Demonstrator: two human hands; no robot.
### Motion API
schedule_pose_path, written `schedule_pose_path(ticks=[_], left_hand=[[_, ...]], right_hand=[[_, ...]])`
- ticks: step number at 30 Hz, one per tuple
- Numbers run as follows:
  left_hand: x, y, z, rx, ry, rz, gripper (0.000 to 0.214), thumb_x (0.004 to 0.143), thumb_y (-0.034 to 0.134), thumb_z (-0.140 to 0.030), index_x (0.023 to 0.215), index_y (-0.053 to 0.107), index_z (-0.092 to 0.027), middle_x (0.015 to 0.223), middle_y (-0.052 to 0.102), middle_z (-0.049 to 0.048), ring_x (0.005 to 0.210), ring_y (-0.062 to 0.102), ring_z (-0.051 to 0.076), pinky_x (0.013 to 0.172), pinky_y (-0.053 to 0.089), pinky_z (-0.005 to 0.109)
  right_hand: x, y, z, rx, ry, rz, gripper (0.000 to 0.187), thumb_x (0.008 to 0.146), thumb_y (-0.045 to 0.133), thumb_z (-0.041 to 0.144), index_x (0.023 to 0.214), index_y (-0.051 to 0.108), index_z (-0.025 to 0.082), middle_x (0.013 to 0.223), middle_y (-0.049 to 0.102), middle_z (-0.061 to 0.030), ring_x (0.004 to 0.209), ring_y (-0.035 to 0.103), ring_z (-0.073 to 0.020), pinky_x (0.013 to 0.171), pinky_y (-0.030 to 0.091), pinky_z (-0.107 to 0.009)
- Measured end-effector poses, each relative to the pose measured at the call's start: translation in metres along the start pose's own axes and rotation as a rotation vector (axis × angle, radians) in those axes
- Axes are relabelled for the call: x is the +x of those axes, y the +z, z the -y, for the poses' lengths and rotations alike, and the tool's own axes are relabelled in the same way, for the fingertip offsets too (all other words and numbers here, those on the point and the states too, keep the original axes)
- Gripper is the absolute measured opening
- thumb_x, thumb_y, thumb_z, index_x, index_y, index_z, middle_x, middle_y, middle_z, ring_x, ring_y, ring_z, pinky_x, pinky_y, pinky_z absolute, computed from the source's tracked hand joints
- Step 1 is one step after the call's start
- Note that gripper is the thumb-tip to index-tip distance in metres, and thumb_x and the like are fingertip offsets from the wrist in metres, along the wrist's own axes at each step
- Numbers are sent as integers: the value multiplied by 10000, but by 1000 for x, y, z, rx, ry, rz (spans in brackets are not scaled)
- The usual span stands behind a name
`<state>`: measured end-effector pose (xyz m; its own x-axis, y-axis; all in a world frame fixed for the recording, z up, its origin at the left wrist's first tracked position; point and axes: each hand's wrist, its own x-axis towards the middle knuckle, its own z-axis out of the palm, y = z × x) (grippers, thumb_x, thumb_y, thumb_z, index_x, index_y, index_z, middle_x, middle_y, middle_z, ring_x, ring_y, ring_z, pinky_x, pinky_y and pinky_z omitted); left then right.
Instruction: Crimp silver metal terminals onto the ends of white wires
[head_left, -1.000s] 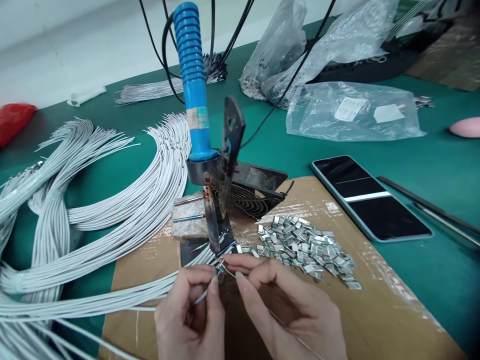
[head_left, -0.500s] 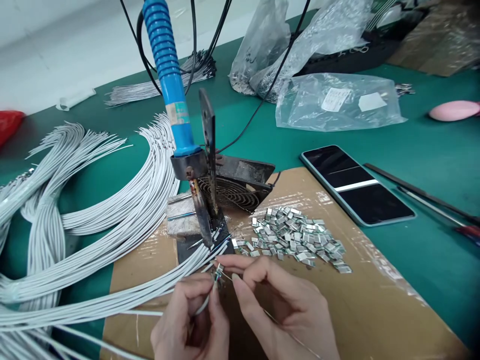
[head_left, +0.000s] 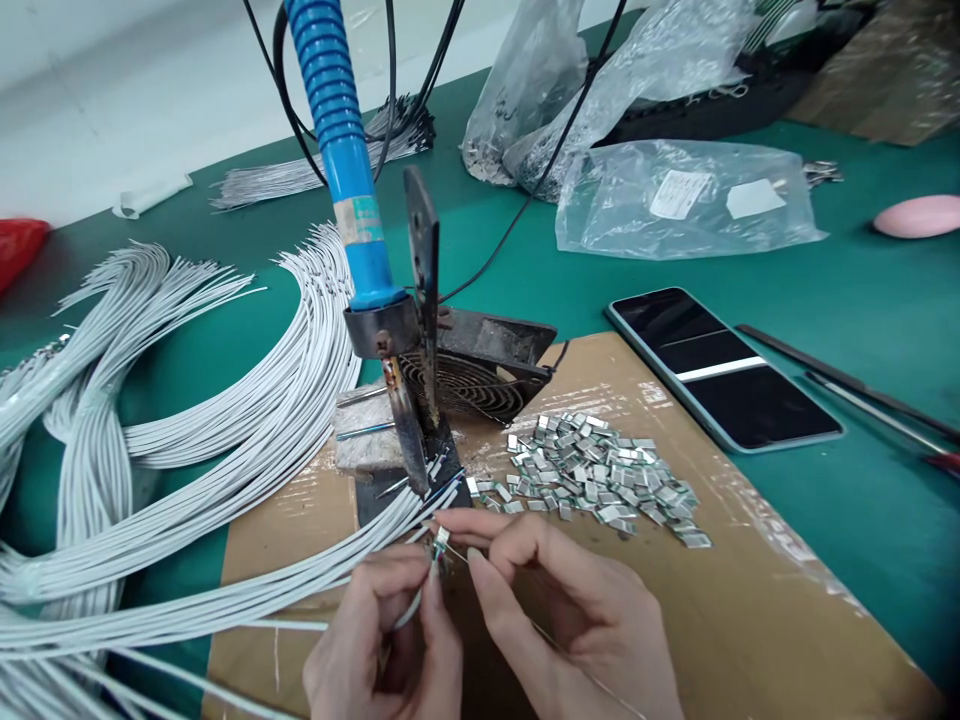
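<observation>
My left hand (head_left: 386, 640) pinches the end of a thin white cable (head_left: 409, 606) between thumb and forefinger. My right hand (head_left: 570, 610) is closed on a fine solder wire (head_left: 555, 648) and touches a small metal connector (head_left: 441, 540) at the cable tip. Both hands meet just below the tip of a blue-handled soldering iron (head_left: 341, 165) fixed upright in a dark metal stand (head_left: 416, 400). A pile of small metal connectors (head_left: 592, 478) lies to the right on a brown cardboard sheet (head_left: 750, 600).
Large bundles of white cables (head_left: 187, 450) fan over the green table (head_left: 862, 280) at left. A small black fan (head_left: 480, 375) sits behind the stand. A phone (head_left: 720, 370), clear plastic bags (head_left: 682, 205), a pink object (head_left: 919, 215) and thin tools (head_left: 862, 395) lie right.
The view shifted, so the iron and stand sit further left in the picture. My hands stay pinched together at the cable tip, with the connector raised slightly towards the iron.
</observation>
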<state>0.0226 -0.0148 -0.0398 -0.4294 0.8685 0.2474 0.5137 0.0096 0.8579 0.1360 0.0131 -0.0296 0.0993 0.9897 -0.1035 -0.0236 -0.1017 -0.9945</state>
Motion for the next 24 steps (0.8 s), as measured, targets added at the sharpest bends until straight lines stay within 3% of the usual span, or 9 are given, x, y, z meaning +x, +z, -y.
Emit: schedule_pose_path(ticks=[9,15,19,24], left_hand=[[1,-2,0,26,24,3,152,946,752,-317,827,715,-229,780,816,52,700,820,211,537,649,188],[-3,-1,3,97,97,-23,107,920,703,-147,878,700,-246,817,819,22,687,811,176,532,612,166],[-3,0,9,161,241,-46,186,884,711,-91,897,710,-277,820,826,-13,693,803,146,625,606,176],[-4,1,13,226,274,-88,244,849,731,-70,928,735,-301,837,845,-24,695,796,152,774,636,249]], right_hand=[[-2,1,-1,20,24,12,288,956,663,290,677,640,220,1055,858,-114,893,847,-216,811,645,-253],[-3,0,-5,13,-3,-5,286,961,662,302,687,625,226,1010,849,-94,910,841,-210,819,633,-241],[-3,-2,-7,7,-6,-1,282,958,666,297,687,622,230,969,837,-83,960,831,-214,814,625,-229],[-5,-1,-8,16,0,-12,289,972,661,297,697,609,228,1042,840,-94,951,829,-215,858,621,-261]])
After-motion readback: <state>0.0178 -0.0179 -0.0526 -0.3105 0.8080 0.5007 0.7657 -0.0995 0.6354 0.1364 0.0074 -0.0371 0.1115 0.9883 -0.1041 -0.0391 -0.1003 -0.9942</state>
